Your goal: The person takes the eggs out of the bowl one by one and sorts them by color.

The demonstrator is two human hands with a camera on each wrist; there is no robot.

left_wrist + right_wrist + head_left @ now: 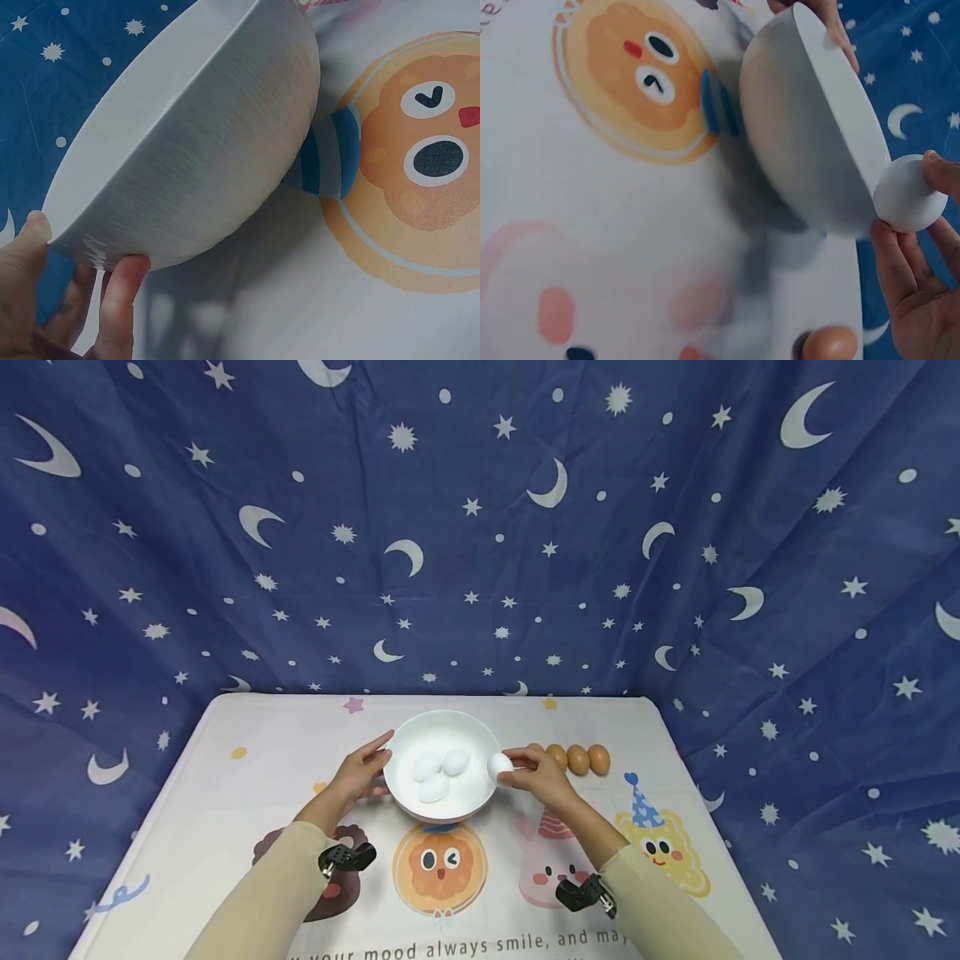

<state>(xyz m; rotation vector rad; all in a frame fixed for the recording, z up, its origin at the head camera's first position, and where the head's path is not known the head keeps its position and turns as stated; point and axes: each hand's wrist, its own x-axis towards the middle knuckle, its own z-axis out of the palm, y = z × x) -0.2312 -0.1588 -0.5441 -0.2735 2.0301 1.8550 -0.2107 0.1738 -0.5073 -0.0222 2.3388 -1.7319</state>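
Note:
A white bowl (474,800) is held between both hands near the middle of the table, and shadow shows under it in the wrist views. Inside lie three white eggs (433,789). My left hand (358,775) grips the bowl's left side, thumb at the rim and fingers against the outer wall. At the right rim my right hand (546,778) pinches another white egg (907,196) between thumb and fingers. One fingertip of that hand appears to touch the bowl's edge in the right wrist view.
Several brown eggs (577,760) sit in a row just behind and right of my right hand. A pale cloth with cartoon prints covers the table (225,802). Behind it hangs a blue curtain (450,568) patterned with moons and stars.

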